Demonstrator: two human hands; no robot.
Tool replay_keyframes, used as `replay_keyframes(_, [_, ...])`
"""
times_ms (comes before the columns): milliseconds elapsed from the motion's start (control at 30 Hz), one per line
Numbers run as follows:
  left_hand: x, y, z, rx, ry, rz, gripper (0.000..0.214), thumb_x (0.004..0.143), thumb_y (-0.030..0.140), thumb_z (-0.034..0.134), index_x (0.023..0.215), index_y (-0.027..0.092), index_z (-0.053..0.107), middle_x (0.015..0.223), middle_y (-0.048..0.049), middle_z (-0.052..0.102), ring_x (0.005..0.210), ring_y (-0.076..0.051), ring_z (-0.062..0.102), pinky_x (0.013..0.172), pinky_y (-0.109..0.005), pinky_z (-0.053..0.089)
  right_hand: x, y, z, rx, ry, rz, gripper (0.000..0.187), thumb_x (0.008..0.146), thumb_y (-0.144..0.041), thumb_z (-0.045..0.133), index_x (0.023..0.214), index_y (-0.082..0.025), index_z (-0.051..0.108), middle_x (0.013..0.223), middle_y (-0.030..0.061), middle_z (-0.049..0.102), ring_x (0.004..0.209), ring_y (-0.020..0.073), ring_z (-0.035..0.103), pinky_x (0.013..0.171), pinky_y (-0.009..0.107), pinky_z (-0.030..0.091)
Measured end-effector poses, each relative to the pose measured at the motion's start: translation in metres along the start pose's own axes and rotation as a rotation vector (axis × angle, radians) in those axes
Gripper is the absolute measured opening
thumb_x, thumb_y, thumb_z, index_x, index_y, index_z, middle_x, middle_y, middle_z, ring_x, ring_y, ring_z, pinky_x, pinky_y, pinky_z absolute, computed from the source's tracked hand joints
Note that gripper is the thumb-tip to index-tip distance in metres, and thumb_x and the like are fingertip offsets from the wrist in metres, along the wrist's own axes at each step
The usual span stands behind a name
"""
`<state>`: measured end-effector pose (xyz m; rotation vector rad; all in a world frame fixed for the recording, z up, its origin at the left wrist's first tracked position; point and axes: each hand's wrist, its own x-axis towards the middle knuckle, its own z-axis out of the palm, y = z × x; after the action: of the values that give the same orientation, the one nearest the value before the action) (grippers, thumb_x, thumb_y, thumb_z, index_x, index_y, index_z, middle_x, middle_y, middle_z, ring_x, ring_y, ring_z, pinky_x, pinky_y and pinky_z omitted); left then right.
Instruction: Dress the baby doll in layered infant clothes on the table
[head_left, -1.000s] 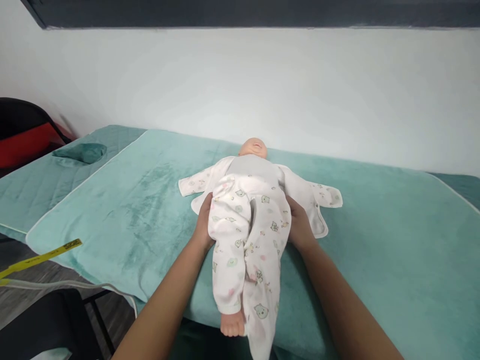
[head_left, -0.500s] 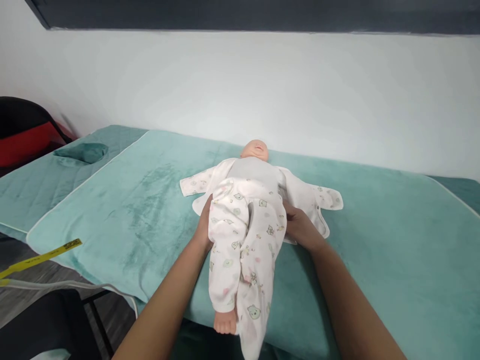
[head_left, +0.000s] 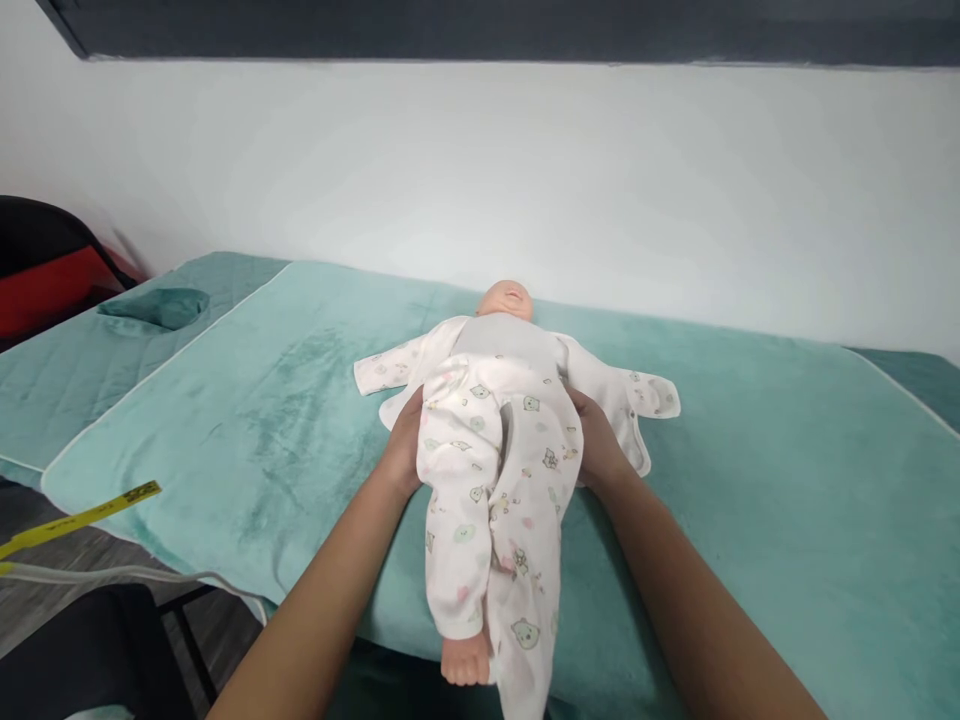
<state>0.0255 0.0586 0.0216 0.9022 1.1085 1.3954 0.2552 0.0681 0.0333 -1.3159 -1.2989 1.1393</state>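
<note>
A baby doll (head_left: 508,298) lies on its back on the green-covered bed, its head toward the wall. White patterned trousers (head_left: 459,500) cover its legs up to the belly; one bare foot (head_left: 465,660) sticks out of the left leg, while the right trouser leg hangs long with no foot showing. Under the body a white jacket (head_left: 626,395) is spread open, sleeves out to both sides. My left hand (head_left: 407,440) grips the trousers at the left hip. At the opposite hip, my right hand (head_left: 596,435) holds the other side. Most fingers are hidden behind the cloth.
The green bed cover (head_left: 750,480) reaches back to the white wall. A yellow tape strip (head_left: 82,518) and a pale cable (head_left: 150,574) are at the left front edge, above a black chair (head_left: 97,650). Farther left is a red and black object (head_left: 52,280).
The trouser legs and bare foot have shifted slightly right and the hips look wider spread. My right hand has moved up a little along the trouser side; the left stays at its hip.
</note>
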Motion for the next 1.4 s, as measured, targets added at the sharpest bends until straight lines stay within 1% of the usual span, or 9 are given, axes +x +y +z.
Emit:
replay_keyframes(167, [0.005,0.002,0.001,0.329,0.022,0.328,0.039,0.072,0.028,0.069,0.11,0.022,0.065,0.117,-0.0053,0.069,0.112,-0.026,0.06,0.105,-0.039,0.043,-0.004,0.007,0.002,-0.176,0.137,-0.226,0.025,0.077,-0.039,0.068,0.092,-0.023,0.058,0.087,0.0044,0.07,0.089,0.028,0.062,0.08,0.042,0.051])
replay_keyframes(400, [0.024,0.019,-0.003,0.449,-0.069,0.392,0.022,0.077,0.026,0.055,0.093,0.02,0.067,0.103,-0.0051,0.073,0.099,-0.025,0.064,0.092,-0.036,0.049,-0.009,0.007,0.002,-0.304,0.209,-0.511,0.027,0.083,-0.032,0.062,0.109,-0.023,0.063,0.135,0.0122,0.058,0.126,0.0311,0.053,0.106,0.048,0.043])
replay_keyframes(600, [0.036,0.027,0.007,0.374,-0.004,0.205,0.014,0.073,0.025,0.054,0.082,0.018,0.063,0.084,-0.0016,0.068,0.083,-0.019,0.059,0.076,-0.029,0.048,0.002,-0.001,-0.004,-0.077,0.174,-0.334,0.021,0.079,-0.035,0.066,0.096,-0.025,0.06,0.122,0.0078,0.067,0.114,0.0273,0.061,0.094,0.042,0.05])
replay_keyframes(700, [0.044,0.025,0.011,0.325,0.026,0.066,0.014,0.073,0.026,0.053,0.08,0.017,0.062,0.078,-0.0006,0.066,0.076,-0.017,0.057,0.069,-0.027,0.046,0.012,-0.001,-0.009,0.027,0.177,-0.157,0.019,0.075,-0.037,0.07,0.083,-0.025,0.057,0.095,0.0018,0.07,0.089,0.0225,0.064,0.076,0.035,0.052])
replay_keyframes(867, [0.049,0.02,0.01,0.369,-0.011,0.065,0.02,0.073,0.025,0.054,0.088,0.017,0.065,0.086,-0.0033,0.069,0.083,-0.02,0.061,0.073,-0.03,0.048,0.03,0.0,-0.016,0.09,0.106,0.127,0.02,0.075,-0.034,0.066,0.072,-0.024,0.05,0.062,-0.0046,0.051,0.057,0.0147,0.047,0.052,0.027,0.038])
replay_keyframes(1033, [0.051,0.02,0.004,0.548,-0.148,0.412,0.027,0.077,0.022,0.056,0.102,0.02,0.066,0.11,-0.0059,0.067,0.106,-0.022,0.061,0.098,-0.036,0.046,0.028,-0.001,-0.02,-0.269,0.042,-0.249,0.011,0.084,-0.03,0.061,0.092,-0.025,0.06,0.098,0.0048,0.065,0.092,0.0232,0.061,0.082,0.039,0.05])
replay_keyframes(1167, [0.059,0.027,0.0,0.601,-0.252,0.494,0.017,0.083,0.023,0.054,0.097,0.021,0.064,0.117,-0.0069,0.066,0.11,-0.021,0.06,0.099,-0.036,0.046,0.028,-0.002,-0.028,-0.476,-0.025,-0.604,0.015,0.092,-0.028,0.055,0.105,-0.028,0.06,0.137,0.0093,0.054,0.132,0.0265,0.048,0.11,0.046,0.039])
replay_keyframes(1300, [0.067,0.037,0.002,0.728,-0.273,0.386,0.009,0.087,0.023,0.05,0.091,0.022,0.058,0.11,-0.0039,0.069,0.098,-0.019,0.062,0.087,-0.034,0.048,0.041,-0.003,-0.036,-0.418,-0.179,-0.58,0.009,0.096,-0.03,0.052,0.101,-0.029,0.059,0.15,0.005,0.048,0.147,0.0248,0.031,0.119,0.048,0.028])
replay_keyframes(1400, [0.075,0.042,0.007,0.782,-0.187,0.336,0.014,0.093,0.035,0.047,0.088,0.023,0.052,0.091,-0.0003,0.066,0.084,-0.018,0.058,0.08,-0.032,0.046,0.05,-0.005,-0.037,-0.309,-0.272,-0.454,0.01,0.096,-0.034,0.053,0.096,-0.027,0.061,0.15,0.0039,0.05,0.144,0.0253,0.039,0.116,0.046,0.034])
